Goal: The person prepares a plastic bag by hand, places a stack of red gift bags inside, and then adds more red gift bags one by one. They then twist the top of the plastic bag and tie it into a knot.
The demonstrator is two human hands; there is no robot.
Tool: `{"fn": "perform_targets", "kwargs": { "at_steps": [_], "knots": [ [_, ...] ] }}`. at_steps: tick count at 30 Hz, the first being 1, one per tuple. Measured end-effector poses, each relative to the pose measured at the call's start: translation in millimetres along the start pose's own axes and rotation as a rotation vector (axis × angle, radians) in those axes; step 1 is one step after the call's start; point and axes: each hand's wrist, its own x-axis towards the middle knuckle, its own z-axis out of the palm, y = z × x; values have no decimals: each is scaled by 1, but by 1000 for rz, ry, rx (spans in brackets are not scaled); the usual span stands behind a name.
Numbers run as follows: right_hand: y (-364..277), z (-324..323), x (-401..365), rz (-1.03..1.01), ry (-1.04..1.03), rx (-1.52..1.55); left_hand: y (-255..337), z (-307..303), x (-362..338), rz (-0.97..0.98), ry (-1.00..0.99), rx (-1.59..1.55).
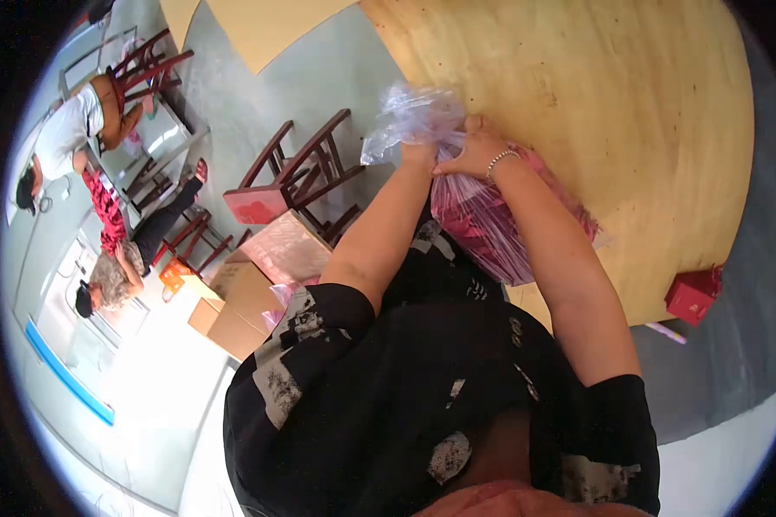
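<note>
A clear plastic bag (478, 215) filled with dark pink and red items leans at the near left edge of the wooden table, close against my body. Its gathered neck is bunched between my hands, and the loose, crinkled top (418, 108) spreads out beyond them. My left hand (420, 153) is closed around the neck from the left, its fingers partly hidden by the plastic. From the right, my right hand (474, 148), with a beaded bracelet at the wrist, grips the same neck with thumb and fingers. What exactly the items inside are, I cannot make out.
The pale wooden table (629, 129) stretches to the right, with a red box (694, 295) at its near right corner. Left are a wooden stool (289, 177) and an open cardboard box (241, 297). Two people (69, 129) are farther left, among more stools.
</note>
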Motion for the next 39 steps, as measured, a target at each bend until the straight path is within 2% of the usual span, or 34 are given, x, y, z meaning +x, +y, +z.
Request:
{"fn": "perform_targets", "kwargs": {
  "at_steps": [2,3,5,6,8,11,13,14,17,18,22,23,24,27,30,31,32,33,35,36,37,38,39],
  "knots": [
    [-8,4,-2,7,-50,-126,13,-2,-6,-25,-58,-174],
    [-10,5,-2,26,-88,-237,20,-3,-8,-28,-123,-226],
    [-9,8,5,-9,-156,-236,34,-3,-12,-31,-307,-255],
    [-8,10,8,-38,-216,-229,41,-1,-14,-22,-393,-239],
    [-7,13,14,-51,-190,-171,49,5,-15,15,-542,-155],
    [-9,6,7,-86,-198,-64,55,20,-16,132,-660,99],
    [-8,24,15,-299,-155,72,54,28,-12,306,-628,448],
    [2,42,25,-494,110,-45,55,33,-11,382,-588,638],
    [-15,18,16,-389,-85,-216,48,55,-10,430,-509,1026],
    [-11,21,19,-381,-89,-276,46,62,-9,416,-500,1105],
    [36,40,20,-199,-106,-502,42,77,-12,347,-541,1277],
    [39,37,18,-229,-133,-430,40,76,-10,327,-538,1261],
    [29,26,11,-257,-163,-358,43,78,-7,337,-521,1218],
    [5,6,5,-102,-231,-283,48,61,2,367,-449,834],
    [48,44,21,-243,-178,-320,49,52,-3,298,-514,222],
    [75,60,28,-278,-148,-380,48,45,-9,219,-576,32],
    [21,20,-1,-100,-165,-150,48,35,-16,120,-633,-145],
    [49,42,4,-299,146,-30,42,27,-21,13,-690,-297],
    [26,21,-11,-203,97,-38,23,11,-33,-224,-763,-559],
    [11,7,-16,-74,94,174,13,7,-38,-341,-770,-699],
    [27,19,-6,-231,131,217,4,4,-39,-426,-772,-812],
    [41,31,-1,-399,168,260,-2,-3,-38,-519,-732,-1067],
    [41,30,-5,-380,171,256,11,-3,-44,-534,-745,-1074]
  ]
}}
